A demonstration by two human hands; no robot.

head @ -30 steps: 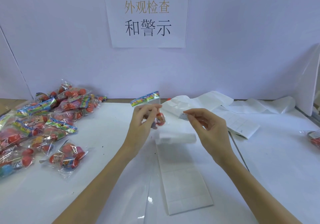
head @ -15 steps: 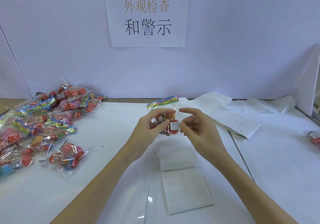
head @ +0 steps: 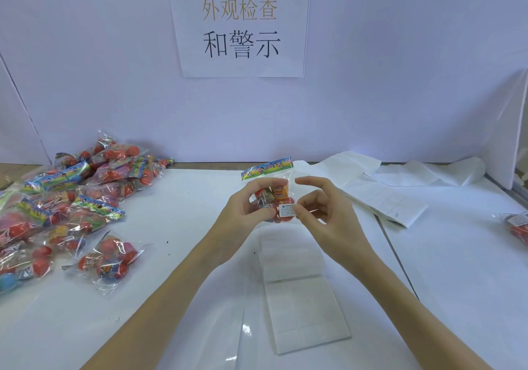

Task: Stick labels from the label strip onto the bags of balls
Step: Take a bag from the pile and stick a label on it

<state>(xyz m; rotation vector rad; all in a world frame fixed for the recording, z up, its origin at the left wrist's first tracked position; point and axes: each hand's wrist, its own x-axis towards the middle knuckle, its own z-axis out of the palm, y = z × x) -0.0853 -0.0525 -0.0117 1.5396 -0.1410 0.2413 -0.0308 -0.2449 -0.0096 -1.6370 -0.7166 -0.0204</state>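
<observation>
My left hand (head: pixel 241 216) grips a clear bag of balls (head: pixel 274 194) with a colourful header card, held upright above the table. A small white warning label (head: pixel 287 209) sits on the front of the bag, low on its right side. My right hand (head: pixel 328 218) is beside the bag: its thumb tip presses the label's right edge, while the index finger arches free above and the other fingers curl loosely. The white label strip (head: pixel 303 298) lies flat on the table under my hands.
A pile of several bags of balls (head: pixel 65 198) fills the left of the white table. One bag (head: pixel 514 226) lies at the far right edge. More folded strip paper (head: pixel 385 201) trails along the back right. A printed sign (head: pixel 240 26) hangs on the back wall.
My right hand carried the label from the strip to the bag and set it on the front. The index finger has since lifted off. The bag moved slightly right and toward me.
</observation>
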